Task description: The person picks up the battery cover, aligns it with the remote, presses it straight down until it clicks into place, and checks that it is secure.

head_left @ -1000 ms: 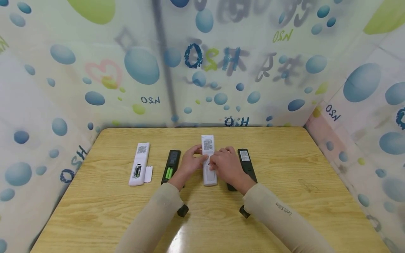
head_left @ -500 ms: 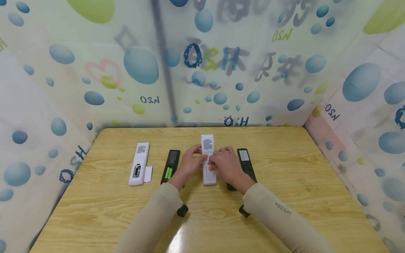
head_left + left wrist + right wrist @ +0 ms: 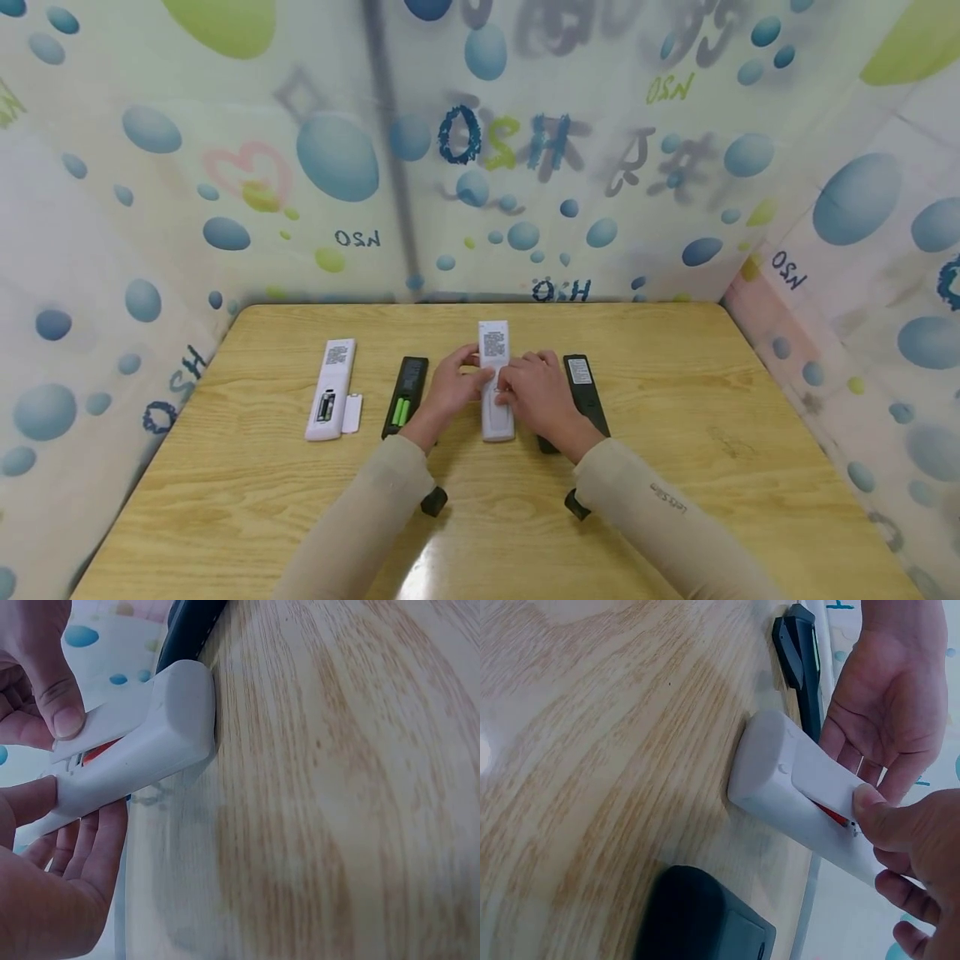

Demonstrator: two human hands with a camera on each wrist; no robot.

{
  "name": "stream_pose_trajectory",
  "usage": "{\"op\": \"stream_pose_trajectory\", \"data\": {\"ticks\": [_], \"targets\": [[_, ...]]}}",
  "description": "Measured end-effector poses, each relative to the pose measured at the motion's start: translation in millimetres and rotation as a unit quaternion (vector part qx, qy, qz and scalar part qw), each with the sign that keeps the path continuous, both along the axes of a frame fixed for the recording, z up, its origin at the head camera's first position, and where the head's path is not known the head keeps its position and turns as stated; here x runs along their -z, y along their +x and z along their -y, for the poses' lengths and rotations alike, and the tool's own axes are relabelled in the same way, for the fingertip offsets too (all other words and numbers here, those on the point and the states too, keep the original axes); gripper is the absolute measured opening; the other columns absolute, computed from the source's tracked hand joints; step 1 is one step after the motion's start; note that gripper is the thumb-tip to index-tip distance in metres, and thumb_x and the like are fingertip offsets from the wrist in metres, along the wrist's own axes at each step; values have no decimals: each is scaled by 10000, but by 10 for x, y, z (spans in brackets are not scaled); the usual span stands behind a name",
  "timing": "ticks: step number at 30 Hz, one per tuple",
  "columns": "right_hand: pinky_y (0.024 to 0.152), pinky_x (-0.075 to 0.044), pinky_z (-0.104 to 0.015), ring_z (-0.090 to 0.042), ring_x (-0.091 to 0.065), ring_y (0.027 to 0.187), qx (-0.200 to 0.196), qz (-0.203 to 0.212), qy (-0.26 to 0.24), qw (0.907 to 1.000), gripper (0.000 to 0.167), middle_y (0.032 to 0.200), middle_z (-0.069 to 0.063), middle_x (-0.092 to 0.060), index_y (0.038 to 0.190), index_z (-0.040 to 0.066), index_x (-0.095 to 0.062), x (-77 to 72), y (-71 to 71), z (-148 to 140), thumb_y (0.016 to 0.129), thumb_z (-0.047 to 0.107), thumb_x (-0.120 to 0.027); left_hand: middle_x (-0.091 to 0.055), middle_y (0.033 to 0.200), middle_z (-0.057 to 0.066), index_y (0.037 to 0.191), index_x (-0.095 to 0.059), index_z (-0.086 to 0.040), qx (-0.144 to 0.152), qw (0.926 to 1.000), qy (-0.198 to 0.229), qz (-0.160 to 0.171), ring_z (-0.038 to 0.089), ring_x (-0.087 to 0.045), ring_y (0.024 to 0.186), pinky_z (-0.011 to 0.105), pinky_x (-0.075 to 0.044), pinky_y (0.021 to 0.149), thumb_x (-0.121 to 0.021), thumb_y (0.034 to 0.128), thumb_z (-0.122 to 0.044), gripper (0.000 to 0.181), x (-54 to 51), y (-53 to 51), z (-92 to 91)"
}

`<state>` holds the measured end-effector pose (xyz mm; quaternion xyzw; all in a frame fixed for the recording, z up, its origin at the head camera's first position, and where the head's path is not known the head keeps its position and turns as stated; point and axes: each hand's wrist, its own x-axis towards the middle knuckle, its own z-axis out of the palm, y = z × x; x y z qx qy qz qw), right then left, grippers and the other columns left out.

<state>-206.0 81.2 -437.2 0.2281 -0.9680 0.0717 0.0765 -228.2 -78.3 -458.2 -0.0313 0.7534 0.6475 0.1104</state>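
Hands: two, left hand [image 3: 452, 383], right hand [image 3: 542, 390]. Remotes: four. White, two: middle white remote [image 3: 492, 342] between hands, far white remote [image 3: 335, 367] well left of left hand. Black, two: left black remote [image 3: 411, 375] near left hand, right black remote [image 3: 589, 398] beside right hand. White lids, two: tipped lid [image 3: 826, 772] in right hand, loose lid [image 3: 352, 413] beside far white remote. Green batteries [image 3: 402, 411]: two, in left black remote. Table [image 3: 765, 517]: one.

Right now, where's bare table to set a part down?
Widest patches of table: right black remote to right edge; left white remote to left edge. Crowded: the middle, where the left hand holds the other white remote, the right hand pinches its raised cover, and the left black remote sits close by.
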Motion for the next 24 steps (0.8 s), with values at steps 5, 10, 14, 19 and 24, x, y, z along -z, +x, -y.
{"op": "stream_pose_trajectory", "data": {"ticks": [5, 10, 14, 19, 24], "targets": [[1019, -388, -435, -163, -578, 923, 81, 21, 29, 10000, 183, 857, 93, -677, 828, 234, -674, 26, -3, 1, 820, 397, -758, -538, 1235, 110, 1414, -511, -193, -38, 10000, -52, -30, 194, -629, 932, 293, -600, 725, -644, 942, -126, 495, 61, -27, -10], [1016, -390, -434, -165, -574, 917, 146, -21, 118, 9998, 193, 850, 93, -670, 822, 236, -667, 31, -2, 11, 818, 406, -759, -537, 1232, 119, 1410, -512, -192, -8, 10000, -49, -69, 204, -633, 941, 301, -601, 728, -639, 945, -127, 487, 62, -26, -10], [1014, -391, -440, -167, -574, 920, 175, 16, 134, 9998, 196, 854, 95, -671, 826, 242, -668, 20, 4, 8, 823, 418, -754, -534, 1234, 119, 1412, -509, -192, 3, 10000, -54, -73, 210, -634, 951, 309, -601, 728, -634, 949, -134, 483, 55, -21, -5], [1017, -389, -457, -181, -575, 948, 396, 169, 24, 9991, 190, 878, 82, -670, 879, 240, -701, -12, -10, -30, 837, 420, -745, -537, 1237, 106, 1409, -512, -196, 25, 10000, -48, -45, 215, -635, 965, 313, -602, 734, -640, 947, -143, 483, 49, -17, -7], [1040, -385, -468, -218, -573, 1076, 781, 356, 303, 9959, 301, 1065, 39, -687, 1032, 240, -705, -5, -23, -84, 862, 487, -689, -532, 1259, 102, 1419, -499, -191, 20, 10000, -55, -2, 231, -629, 1003, 321, -601, 763, -639, 947, -142, 495, 38, -1, -6]]}}
